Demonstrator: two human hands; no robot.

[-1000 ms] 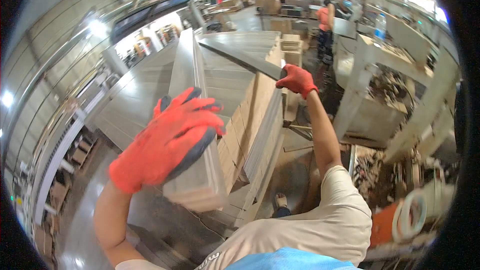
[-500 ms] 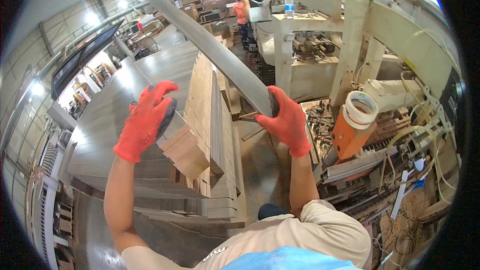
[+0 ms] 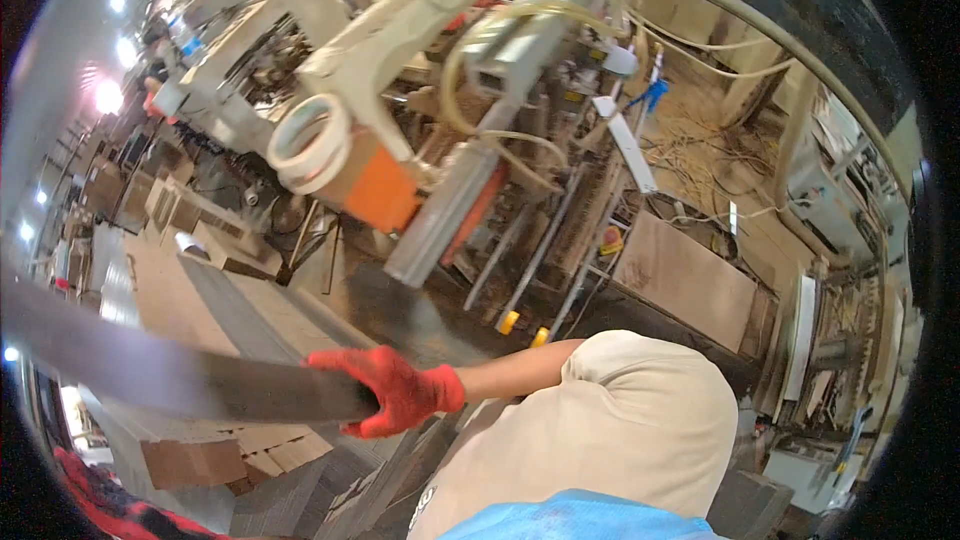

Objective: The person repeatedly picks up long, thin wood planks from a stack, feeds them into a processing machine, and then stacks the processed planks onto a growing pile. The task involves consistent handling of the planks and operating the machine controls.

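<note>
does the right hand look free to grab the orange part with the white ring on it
Probably not as things stand: the right hand grips the end of the long grey board, so it would likely have to let go before taking the orange part.

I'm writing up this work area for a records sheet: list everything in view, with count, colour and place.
long board: one, grey, lower left
stacked boards: many, grey and tan, lower left
machine block: one, orange, left of centre
ring: one, white, at the block's left end
metal beam: one, grey, centre
end caps: two, yellow, below centre
panel: one, brown, right of centre
hoses: several, beige, upper centre
lamps: several, white, upper left
bottle: one, clear and blue, upper left
blurred clutter: uncountable, mixed colours, background
shirt: one, beige, lower centre
right hand: one, red glove, lower centre, gripping the long board
left hand: one, red-and-black glove, lower-left edge, grip unclear
</note>
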